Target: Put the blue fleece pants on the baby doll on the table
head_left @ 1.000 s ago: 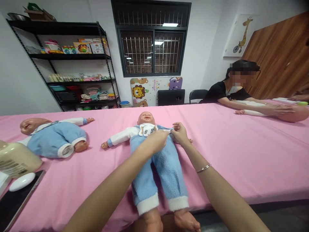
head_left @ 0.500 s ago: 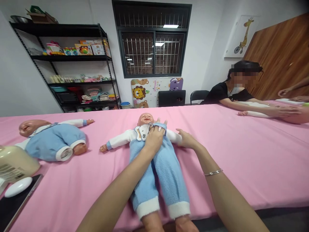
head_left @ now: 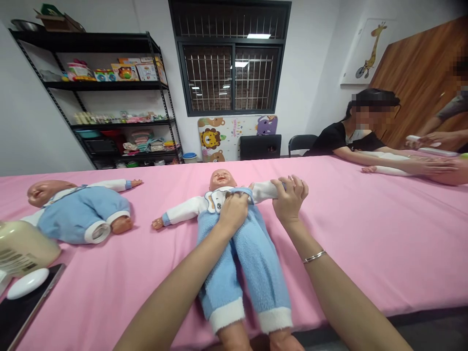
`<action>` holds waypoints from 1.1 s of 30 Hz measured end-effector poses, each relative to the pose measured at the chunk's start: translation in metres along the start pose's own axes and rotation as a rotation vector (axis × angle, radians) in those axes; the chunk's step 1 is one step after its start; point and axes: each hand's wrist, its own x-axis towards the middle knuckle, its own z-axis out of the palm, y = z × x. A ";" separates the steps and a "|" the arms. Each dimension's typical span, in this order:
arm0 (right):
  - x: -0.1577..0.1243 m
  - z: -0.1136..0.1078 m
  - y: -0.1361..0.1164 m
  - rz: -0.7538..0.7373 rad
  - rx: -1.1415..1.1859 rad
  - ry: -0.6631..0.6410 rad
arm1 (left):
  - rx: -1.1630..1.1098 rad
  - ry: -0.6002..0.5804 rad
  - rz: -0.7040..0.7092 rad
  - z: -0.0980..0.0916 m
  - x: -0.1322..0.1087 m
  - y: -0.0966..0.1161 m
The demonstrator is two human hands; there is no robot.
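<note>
Lifted off the pink tabletop (head_left: 365,234) since half a second ago, the doll's white-sleeved arm (head_left: 263,189) now sits raised in the right hand (head_left: 290,199), whose fingers are curled closed around it near the wrist. Half a second ago that hand lay low beside the sleeve. The left hand (head_left: 233,210) has held its place on the chest, fingers bent and pinching the blue bib strap (head_left: 241,192) of the overalls.

Lying face up near the middle of the tabletop's near edge, the baby doll (head_left: 234,234) has its head toward the far edge and its bare feet hanging over the near one. Its other arm (head_left: 175,214) rests flat, stretched toward the left. A second doll (head_left: 78,209) in matching blue lies near the left edge, well apart, beside a cream bottle (head_left: 22,246) and a dark tablet (head_left: 25,302) at the near left corner. At the far right corner, other people's hands (head_left: 427,168) work on a further doll.

Working the strap over this arm looks best done by keeping the limb lifted clear of the cloth and steady, while the pinching hand keeps the strap slack enough not to catch on the sleeve cuff.
</note>
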 end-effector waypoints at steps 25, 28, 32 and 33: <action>-0.014 0.010 -0.023 0.046 0.642 -0.279 | 0.044 0.159 0.012 0.003 -0.002 0.005; -0.015 0.013 -0.024 -0.062 0.583 -0.383 | 0.123 0.197 0.064 0.004 -0.002 0.005; -0.014 0.010 -0.028 -0.112 0.707 -0.400 | 0.187 0.153 0.180 0.002 0.001 0.004; -0.013 0.009 -0.029 -0.103 0.754 -0.398 | 0.195 0.134 0.193 0.001 0.001 0.005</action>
